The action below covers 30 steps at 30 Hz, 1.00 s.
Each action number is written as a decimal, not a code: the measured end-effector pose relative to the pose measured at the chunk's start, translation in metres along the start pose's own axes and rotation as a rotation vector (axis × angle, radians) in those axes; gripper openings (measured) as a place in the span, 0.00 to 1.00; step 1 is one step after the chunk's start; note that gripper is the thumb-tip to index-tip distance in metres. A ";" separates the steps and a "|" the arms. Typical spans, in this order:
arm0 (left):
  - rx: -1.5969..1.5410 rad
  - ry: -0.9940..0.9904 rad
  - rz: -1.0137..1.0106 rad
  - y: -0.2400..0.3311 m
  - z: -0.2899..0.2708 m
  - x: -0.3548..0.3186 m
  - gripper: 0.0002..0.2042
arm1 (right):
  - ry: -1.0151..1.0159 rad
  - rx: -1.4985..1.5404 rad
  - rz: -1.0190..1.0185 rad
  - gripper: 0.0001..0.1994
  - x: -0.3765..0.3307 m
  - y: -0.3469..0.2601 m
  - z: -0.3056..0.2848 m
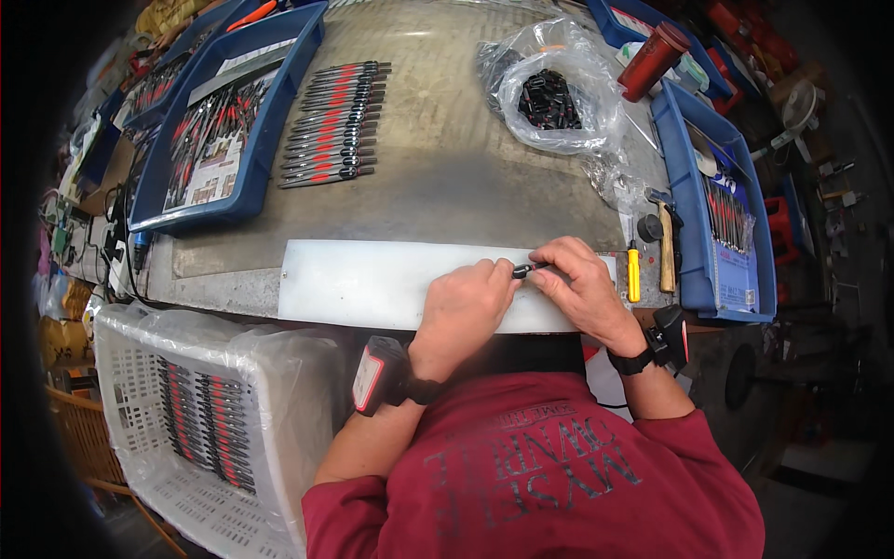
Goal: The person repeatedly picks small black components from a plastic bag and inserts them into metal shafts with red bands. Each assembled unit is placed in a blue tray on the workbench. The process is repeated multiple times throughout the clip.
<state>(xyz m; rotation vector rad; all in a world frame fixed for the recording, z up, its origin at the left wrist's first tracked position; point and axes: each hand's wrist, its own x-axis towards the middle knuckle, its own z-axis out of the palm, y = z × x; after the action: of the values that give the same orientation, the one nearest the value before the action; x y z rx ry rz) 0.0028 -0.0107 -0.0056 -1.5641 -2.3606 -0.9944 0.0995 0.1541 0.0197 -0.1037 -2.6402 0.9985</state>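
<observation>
Over a white board [363,279] at the table's near edge, my two hands meet at a small black cylindrical part [523,271]. My left hand [468,306] is closed around one end of it, so most of that side is hidden. The thumb and fingertips of my right hand [589,291] pinch the other end. Beyond the board, a row of slim red-and-black pen-like tools [331,121] lies side by side on the table. A clear plastic bag [512,98] of small black parts [549,101] stands open at the back right.
A blue tray [251,177] of similar tools lies at left, another blue tray [694,279] at right. By the board's right end are a yellow-handled screwdriver [634,275] and a hammer [667,252]. A lined white basket [270,373] stands low at left. A red cylinder [655,61] is at back right.
</observation>
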 end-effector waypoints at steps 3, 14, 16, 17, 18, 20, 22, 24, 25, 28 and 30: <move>0.000 -0.010 0.012 0.000 -0.001 0.000 0.09 | -0.045 -0.004 0.059 0.10 0.001 -0.002 0.002; 0.069 -0.013 0.022 0.019 -0.023 0.008 0.08 | -0.011 0.348 0.129 0.09 0.000 -0.008 -0.003; 0.079 0.014 -0.003 0.023 -0.025 0.012 0.08 | 0.081 0.358 0.114 0.09 -0.002 -0.009 0.003; 0.084 -0.004 0.007 0.023 -0.026 0.013 0.08 | 0.070 0.408 0.156 0.10 -0.003 -0.008 0.003; 0.084 -0.019 0.012 0.024 -0.026 0.013 0.08 | 0.058 0.457 0.198 0.11 -0.004 -0.006 0.002; 0.079 -0.038 0.017 0.025 -0.026 0.015 0.10 | 0.036 0.548 0.258 0.12 -0.004 -0.004 0.001; 0.065 -0.049 0.016 0.025 -0.027 0.016 0.10 | 0.017 0.647 0.290 0.13 -0.006 -0.003 0.000; 0.063 -0.056 0.011 0.025 -0.027 0.016 0.10 | 0.027 0.575 0.264 0.12 -0.005 -0.002 0.000; 0.062 -0.059 0.009 0.025 -0.027 0.016 0.10 | 0.031 0.553 0.238 0.12 -0.005 -0.002 0.001; 0.069 -0.069 0.009 0.024 -0.027 0.015 0.10 | 0.021 0.565 0.273 0.12 -0.005 -0.004 0.002; 0.031 -0.043 0.015 0.023 -0.026 0.015 0.08 | 0.037 0.560 0.311 0.10 -0.005 -0.006 0.003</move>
<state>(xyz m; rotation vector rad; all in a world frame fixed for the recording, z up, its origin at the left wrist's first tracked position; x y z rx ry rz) 0.0100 -0.0093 0.0311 -1.6052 -2.3766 -0.9252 0.1031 0.1468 0.0203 -0.4032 -2.2498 1.7753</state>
